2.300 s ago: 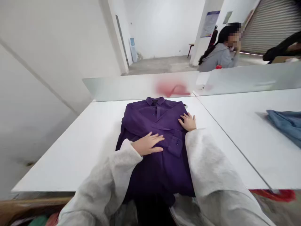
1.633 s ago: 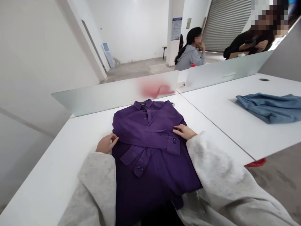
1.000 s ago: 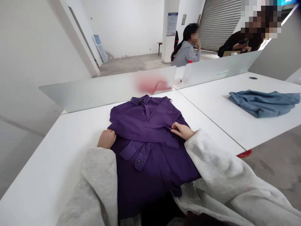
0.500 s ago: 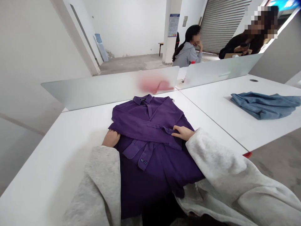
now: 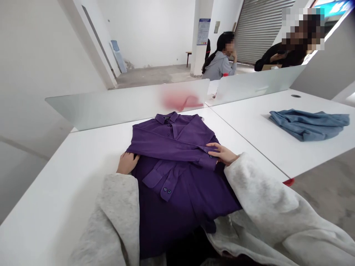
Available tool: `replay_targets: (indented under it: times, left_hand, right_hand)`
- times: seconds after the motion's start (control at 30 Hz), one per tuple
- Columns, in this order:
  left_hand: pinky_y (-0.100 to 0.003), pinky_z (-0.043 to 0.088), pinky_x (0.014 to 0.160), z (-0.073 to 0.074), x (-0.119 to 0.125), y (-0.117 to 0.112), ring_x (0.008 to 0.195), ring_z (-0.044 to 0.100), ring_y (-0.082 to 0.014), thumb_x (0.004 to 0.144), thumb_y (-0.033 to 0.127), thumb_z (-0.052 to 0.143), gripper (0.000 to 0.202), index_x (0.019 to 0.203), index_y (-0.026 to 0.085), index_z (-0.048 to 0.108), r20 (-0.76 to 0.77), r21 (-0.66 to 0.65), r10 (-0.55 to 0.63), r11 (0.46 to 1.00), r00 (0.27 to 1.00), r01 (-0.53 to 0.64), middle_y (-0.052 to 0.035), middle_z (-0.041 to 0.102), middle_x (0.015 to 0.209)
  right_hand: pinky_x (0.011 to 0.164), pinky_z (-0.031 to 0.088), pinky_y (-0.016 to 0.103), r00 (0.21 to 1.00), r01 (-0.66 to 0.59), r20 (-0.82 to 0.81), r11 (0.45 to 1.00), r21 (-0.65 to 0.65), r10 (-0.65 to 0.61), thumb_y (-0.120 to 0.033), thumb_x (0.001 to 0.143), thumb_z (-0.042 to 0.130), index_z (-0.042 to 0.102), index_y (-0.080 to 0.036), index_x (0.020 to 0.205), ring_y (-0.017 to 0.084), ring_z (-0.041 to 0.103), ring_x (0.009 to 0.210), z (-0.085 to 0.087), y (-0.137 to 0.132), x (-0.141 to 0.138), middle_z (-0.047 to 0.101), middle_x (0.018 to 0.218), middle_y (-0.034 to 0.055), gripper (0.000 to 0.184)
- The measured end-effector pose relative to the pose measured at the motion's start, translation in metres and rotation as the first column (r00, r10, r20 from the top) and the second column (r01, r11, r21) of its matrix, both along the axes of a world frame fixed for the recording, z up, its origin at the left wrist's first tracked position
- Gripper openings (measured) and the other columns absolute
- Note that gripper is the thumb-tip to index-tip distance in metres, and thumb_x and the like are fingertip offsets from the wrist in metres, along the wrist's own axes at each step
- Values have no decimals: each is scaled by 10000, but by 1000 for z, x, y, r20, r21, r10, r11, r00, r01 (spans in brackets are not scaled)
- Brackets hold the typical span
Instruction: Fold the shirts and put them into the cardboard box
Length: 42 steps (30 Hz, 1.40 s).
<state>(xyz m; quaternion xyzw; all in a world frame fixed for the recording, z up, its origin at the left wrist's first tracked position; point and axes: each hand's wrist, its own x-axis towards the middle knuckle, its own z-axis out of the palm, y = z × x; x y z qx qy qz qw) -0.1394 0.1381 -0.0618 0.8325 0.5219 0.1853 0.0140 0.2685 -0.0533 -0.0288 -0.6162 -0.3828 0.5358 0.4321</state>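
A purple button-up shirt (image 5: 177, 147) lies on the white table (image 5: 83, 173), collar away from me, both sleeves folded across its front. My left hand (image 5: 127, 163) rests at the shirt's left edge, its fingers curled on the fold of the upper sleeve. My right hand (image 5: 224, 154) lies at the shirt's right side, thumb and fingers pinched on the cuff end of that sleeve. The lower sleeve's cuff (image 5: 166, 186) with two dark buttons lies below the crossed sleeve. The shirt's hem hangs over the near table edge.
A frosted divider panel (image 5: 124, 105) stands behind the shirt, a blurred red shape behind it. A crumpled blue garment (image 5: 307, 123) lies on the adjoining table at right. Two people sit beyond the dividers. Grey floor shows at the right.
My left hand left the shirt's middle and went to its left edge. The upper sleeve now lies across the chest, with my right hand holding its cuff end, drawn slightly rightward.
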Motion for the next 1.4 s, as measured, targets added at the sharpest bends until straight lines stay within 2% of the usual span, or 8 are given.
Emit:
replay_targets:
  times: [0.23, 0.43, 0.57, 0.7, 0.77, 0.9, 1.03, 1.4]
  left_hand:
    - [-352, 464, 781, 15, -18, -3, 852, 618, -232, 808, 252, 347, 292, 732, 220, 627, 133, 16, 133, 991, 982, -136, -62, 685, 862]
    - [-439, 369, 1008, 14, -6, -16, 1093, 562, -256, 867, 299, 335, 349, 990, 188, 642, 150, 175, -77, 983, 986, 50, -107, 653, 1114]
    - [-557, 208, 1101, 6, 9, -21, 1327, 382, -298, 902, 411, 348, 472, 1283, 193, 521, -47, 27, -270, 962, 962, 271, -112, 496, 1389]
    - [-596, 197, 1092, 23, 31, -41, 1358, 329, -338, 926, 469, 332, 531, 1343, 177, 483, -132, -13, -298, 954, 945, 299, -136, 453, 1421]
    - [-564, 198, 1107, 36, 52, -63, 1361, 333, -305, 938, 497, 315, 533, 1380, 226, 440, -111, -40, -452, 892, 885, 451, -101, 440, 1437]
    - [-488, 150, 1146, 38, 97, -117, 1411, 229, -240, 944, 516, 312, 547, 1447, 302, 301, -30, -174, -796, 600, 605, 781, -49, 332, 1504]
    - [-537, 105, 1140, 19, 112, -145, 1431, 116, -302, 910, 578, 344, 667, 1470, 227, 253, -30, -224, -872, 482, 488, 847, -119, 267, 1521]
    - [-541, 111, 1143, 19, 106, -154, 1427, 123, -320, 889, 626, 328, 750, 1463, 148, 262, 51, -272, -867, 465, 495, 843, -167, 226, 1528]
  right_hand:
    - [546, 572, 310, 945, -220, 239, 975, -41, 223, -410, 706, 701, 444, -253, 1196, 145, 614, 693, -9, -6, 14, 604, 932, 16, 576]
    - [997, 439, 473, 581, -357, 812, 915, 188, 60, -452, 873, 476, 533, -205, 1237, 263, 550, 1148, -20, -13, 26, 573, 1231, 131, 443]
    - [1048, 295, 619, 343, -468, 910, 882, -48, 232, -527, 851, 509, 443, -220, 1377, 372, 290, 1362, -31, -14, 18, 377, 1461, 145, 612]
    - [1059, 255, 624, 224, -539, 939, 836, -104, 262, -544, 883, 466, 459, -279, 1375, 366, 272, 1370, -2, 20, 19, 375, 1472, 99, 559]
    - [1088, 208, 602, 177, -589, 963, 806, -62, 203, -522, 908, 432, 443, -293, 1386, 344, 232, 1390, 20, 57, 12, 351, 1489, 69, 530]
    - [1106, 163, 579, 67, -653, 979, 751, -102, 191, -400, 975, 297, 375, -245, 1431, 314, 161, 1416, 42, 145, -24, 252, 1534, 69, 487]
    - [1107, 137, 579, 73, -582, 965, 796, -165, 253, -387, 984, 248, 253, -213, 1484, 327, 111, 1421, 21, 209, -66, 152, 1560, 91, 529]
    - [1062, 13, 671, 190, -462, 917, 856, -232, 350, -763, 827, 233, 146, -295, 1504, 390, -22, 1413, -18, 261, -94, 43, 1575, 86, 828]
